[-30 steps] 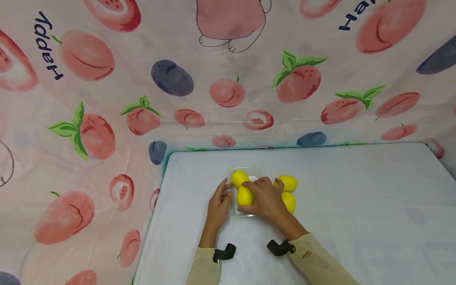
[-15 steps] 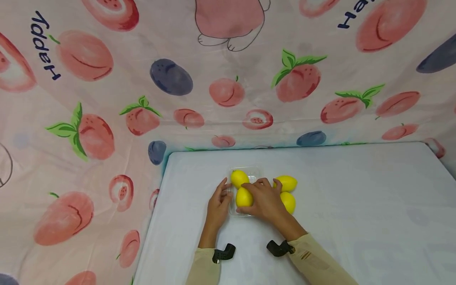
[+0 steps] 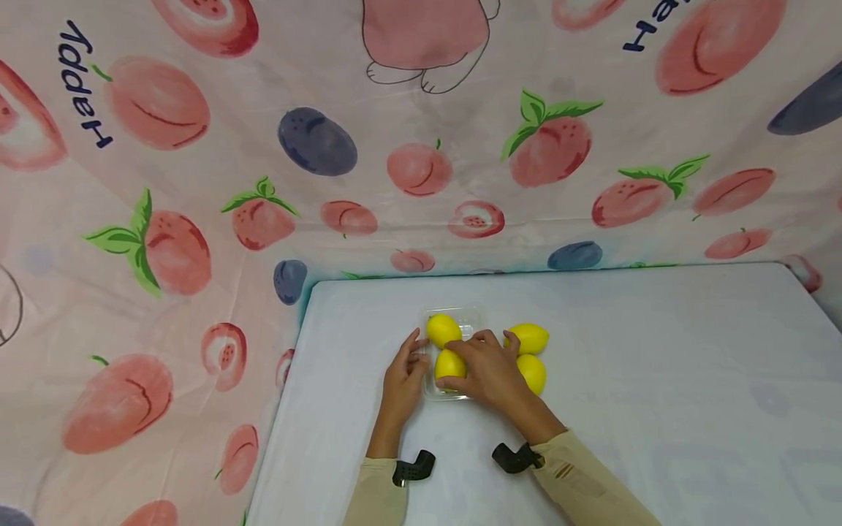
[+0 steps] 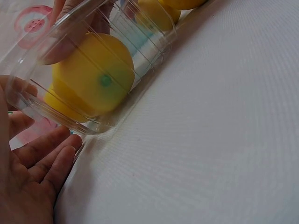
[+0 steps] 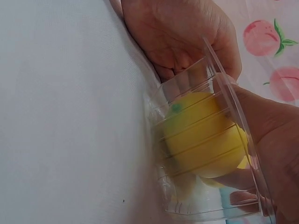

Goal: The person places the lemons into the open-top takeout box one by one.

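Lemon, lower centre of frame: inside clear plastic container, slightly further left than one second ago. Right hand: thumb and fingers pinching it. Left hand: fingers loosely extended at container's left side.

Looks like a cloth-screened corner set up for recording; cannot be placed as home or studio. Judged so from the pink fruit-print cloth hung like walls behind and along the left of the white tabletop, with peaches, leafy berries and dark lettering printed on it, and from two black wrist-worn devices.
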Action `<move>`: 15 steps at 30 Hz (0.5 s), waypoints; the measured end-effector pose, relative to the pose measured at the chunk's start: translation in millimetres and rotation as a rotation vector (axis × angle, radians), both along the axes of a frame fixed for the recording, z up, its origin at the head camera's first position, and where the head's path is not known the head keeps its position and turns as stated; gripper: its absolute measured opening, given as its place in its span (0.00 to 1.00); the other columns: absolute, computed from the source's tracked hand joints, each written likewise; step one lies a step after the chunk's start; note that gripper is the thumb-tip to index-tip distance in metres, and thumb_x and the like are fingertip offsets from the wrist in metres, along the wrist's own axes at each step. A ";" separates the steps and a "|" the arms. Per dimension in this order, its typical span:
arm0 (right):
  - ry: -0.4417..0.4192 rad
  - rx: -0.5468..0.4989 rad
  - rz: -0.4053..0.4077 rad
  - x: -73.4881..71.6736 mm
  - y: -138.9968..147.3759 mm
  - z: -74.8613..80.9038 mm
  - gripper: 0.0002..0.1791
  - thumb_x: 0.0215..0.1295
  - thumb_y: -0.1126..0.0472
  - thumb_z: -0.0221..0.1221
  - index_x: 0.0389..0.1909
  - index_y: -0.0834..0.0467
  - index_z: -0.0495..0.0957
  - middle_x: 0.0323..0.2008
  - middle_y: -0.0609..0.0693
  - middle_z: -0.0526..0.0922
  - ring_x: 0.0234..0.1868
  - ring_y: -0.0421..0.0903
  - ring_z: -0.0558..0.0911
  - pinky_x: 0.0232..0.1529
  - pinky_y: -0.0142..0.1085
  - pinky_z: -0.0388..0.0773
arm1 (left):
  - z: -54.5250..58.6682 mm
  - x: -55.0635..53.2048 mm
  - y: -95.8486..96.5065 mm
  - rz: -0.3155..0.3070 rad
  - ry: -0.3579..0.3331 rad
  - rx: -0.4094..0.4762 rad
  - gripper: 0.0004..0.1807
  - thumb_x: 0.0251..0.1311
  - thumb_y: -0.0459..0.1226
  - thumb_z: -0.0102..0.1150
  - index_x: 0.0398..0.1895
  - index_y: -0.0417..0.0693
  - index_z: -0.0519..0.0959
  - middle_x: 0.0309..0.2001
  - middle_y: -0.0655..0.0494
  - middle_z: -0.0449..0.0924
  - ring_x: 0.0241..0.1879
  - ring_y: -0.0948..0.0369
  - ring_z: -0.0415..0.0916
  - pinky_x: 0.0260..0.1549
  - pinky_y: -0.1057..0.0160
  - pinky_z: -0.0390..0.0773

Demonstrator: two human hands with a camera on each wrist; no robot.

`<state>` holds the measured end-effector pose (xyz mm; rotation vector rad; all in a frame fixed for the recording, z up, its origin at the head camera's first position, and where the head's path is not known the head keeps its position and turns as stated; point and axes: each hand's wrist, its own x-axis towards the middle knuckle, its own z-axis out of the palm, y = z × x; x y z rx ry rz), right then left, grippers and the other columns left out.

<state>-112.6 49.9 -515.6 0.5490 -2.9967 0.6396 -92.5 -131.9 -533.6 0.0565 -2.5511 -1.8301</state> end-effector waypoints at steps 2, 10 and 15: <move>0.001 0.001 -0.001 0.0 -0.2 -0.5 0.38 0.49 0.28 0.70 0.58 0.45 0.83 0.47 0.48 0.89 0.56 0.53 0.75 0.65 0.72 0.50 | -7.5 -2.0 -1.6 0.003 0.000 -0.008 0.29 0.74 0.32 0.51 0.77 0.50 0.65 0.66 0.46 0.78 0.56 0.50 0.79 0.54 0.67 0.75; 0.000 0.007 0.000 1.4 0.9 1.3 0.38 0.51 0.27 0.68 0.59 0.45 0.83 0.48 0.48 0.89 0.57 0.53 0.75 0.65 0.73 0.50 | -32.3 -6.5 -7.7 0.006 0.039 -0.003 0.30 0.73 0.36 0.54 0.76 0.63 0.66 0.65 0.56 0.79 0.54 0.55 0.79 0.54 0.66 0.76; 0.023 0.016 -0.020 0.6 3.8 3.7 0.37 0.54 0.27 0.66 0.60 0.45 0.82 0.51 0.47 0.88 0.58 0.53 0.75 0.66 0.71 0.51 | -32.3 -6.3 -8.4 -0.011 0.053 -0.016 0.29 0.73 0.39 0.53 0.76 0.67 0.66 0.64 0.60 0.79 0.53 0.59 0.79 0.55 0.64 0.77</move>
